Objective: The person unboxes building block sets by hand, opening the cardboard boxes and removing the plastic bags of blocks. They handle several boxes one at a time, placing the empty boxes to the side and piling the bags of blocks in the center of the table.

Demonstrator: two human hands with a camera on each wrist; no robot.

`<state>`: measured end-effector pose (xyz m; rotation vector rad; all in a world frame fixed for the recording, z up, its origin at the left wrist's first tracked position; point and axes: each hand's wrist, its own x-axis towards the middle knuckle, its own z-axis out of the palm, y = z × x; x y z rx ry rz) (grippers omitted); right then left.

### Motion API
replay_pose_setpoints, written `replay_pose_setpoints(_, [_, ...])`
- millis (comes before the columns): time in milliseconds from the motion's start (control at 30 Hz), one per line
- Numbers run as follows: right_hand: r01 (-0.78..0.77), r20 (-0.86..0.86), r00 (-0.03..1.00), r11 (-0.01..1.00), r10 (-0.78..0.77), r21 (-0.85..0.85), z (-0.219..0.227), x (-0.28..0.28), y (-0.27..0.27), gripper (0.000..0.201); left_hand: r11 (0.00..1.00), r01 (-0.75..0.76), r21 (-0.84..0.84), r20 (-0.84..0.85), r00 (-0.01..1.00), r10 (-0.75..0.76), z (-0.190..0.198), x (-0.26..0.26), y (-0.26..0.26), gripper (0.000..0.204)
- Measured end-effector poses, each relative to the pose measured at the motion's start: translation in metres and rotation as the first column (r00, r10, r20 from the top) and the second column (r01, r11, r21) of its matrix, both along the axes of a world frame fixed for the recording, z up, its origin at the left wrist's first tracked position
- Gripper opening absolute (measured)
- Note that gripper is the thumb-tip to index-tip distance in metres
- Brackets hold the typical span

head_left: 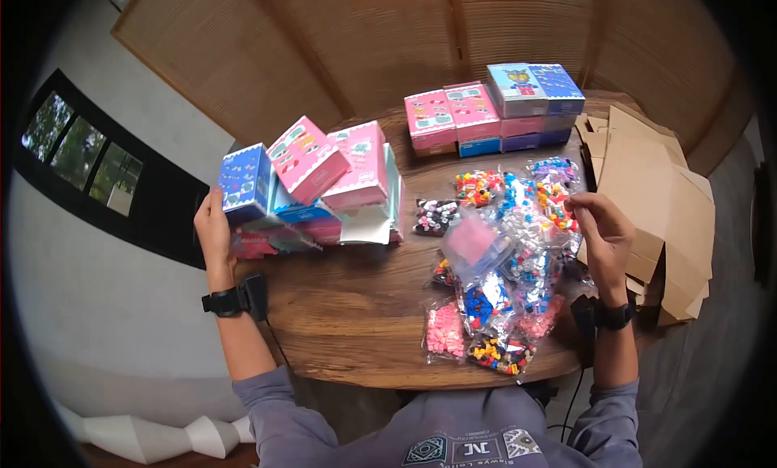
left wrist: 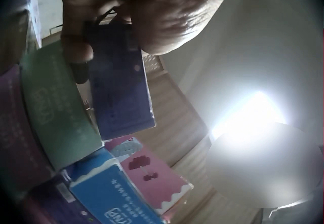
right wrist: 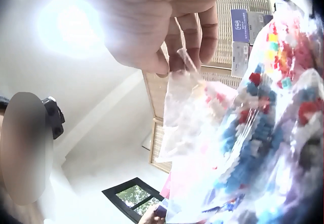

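Note:
My left hand (head_left: 213,229) grips a small blue cardboard box (head_left: 245,180) at the left end of a stack. In the left wrist view its fingers lie around the box's dark blue side (left wrist: 121,82). My right hand (head_left: 607,237) is raised over a pile of clear bags of small coloured bricks (head_left: 518,193), thumb and forefinger brought together. The right wrist view shows the corner of a clear plastic bag (right wrist: 182,112) at its fingertips. A blurred clear bag with a pink patch (head_left: 473,241) is over the pile.
Pink and blue boxes (head_left: 356,168) are stacked beside my left hand, one lying tilted on top. More boxes (head_left: 494,116) stand at the back of the wooden table (head_left: 348,322). Flattened brown cardboard (head_left: 647,209) lies at the right edge. A woven screen (head_left: 380,47) rises behind.

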<state>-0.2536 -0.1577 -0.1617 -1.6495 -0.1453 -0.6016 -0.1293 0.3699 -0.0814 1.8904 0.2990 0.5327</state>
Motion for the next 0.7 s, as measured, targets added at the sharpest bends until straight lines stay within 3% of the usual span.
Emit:
replay_pose_setpoints(100, [0.064,-0.030,0.998,0.998,-0.064,-0.002,-0.007,0.005,-0.011,0.015,0.886,-0.155,0.437,0.137,0.985,0.105,-0.004,0.009,0.003,0.041])
replay_pose_setpoints(133, [0.076,-0.040,0.996,0.997,-0.076,-0.004,-0.011,0.007,-0.014,0.015,0.874,-0.185,0.449,0.113,0.982,0.149,0.008,0.001,-0.017,0.042])
replay_pose_setpoints(233, [0.079,-0.111,0.991,0.996,-0.074,0.038,-0.023,0.012,-0.019,0.015,0.888,-0.266,0.376,0.431,0.898,0.086,0.008,0.000,-0.026,0.035])
replay_pose_setpoints(300, [0.082,-0.215,0.975,0.992,-0.060,0.098,-0.026,0.013,-0.015,0.014,0.942,-0.253,0.221,0.568,0.818,0.086,0.016,-0.018,-0.051,0.030])
replay_pose_setpoints(367, [0.129,-0.145,0.981,0.992,-0.128,-0.001,-0.035,0.017,-0.019,0.015,0.999,0.021,0.049,0.606,0.794,-0.046,0.017,-0.044,-0.086,0.026])
replay_pose_setpoints(433, [0.166,-0.023,0.985,0.981,-0.169,-0.102,-0.038,0.020,-0.022,0.016,0.870,0.491,0.047,0.571,0.701,-0.427,0.011,-0.071,-0.116,0.023])
replay_pose_setpoints(500, [0.177,-0.040,0.983,0.982,-0.180,-0.070,-0.039,0.019,-0.022,0.017,0.766,0.637,0.084,0.474,0.651,-0.593,-0.003,-0.077,-0.166,0.021])
replay_pose_setpoints(567, [0.201,0.003,0.979,0.973,-0.202,-0.116,-0.039,0.022,-0.026,0.018,0.685,0.702,0.195,0.202,0.654,-0.729,-0.024,-0.069,-0.197,0.020])
replay_pose_setpoints(633, [0.192,-0.032,0.979,0.969,-0.199,-0.155,-0.038,0.021,-0.029,0.021,0.573,0.777,0.260,0.085,0.573,-0.815,-0.042,-0.058,-0.226,0.021])
replay_pose_setpoints(700, [0.189,-0.052,0.977,0.959,-0.205,-0.212,-0.039,0.019,-0.029,0.022,0.588,0.806,0.069,0.040,0.586,-0.809,-0.062,-0.048,-0.248,0.023])
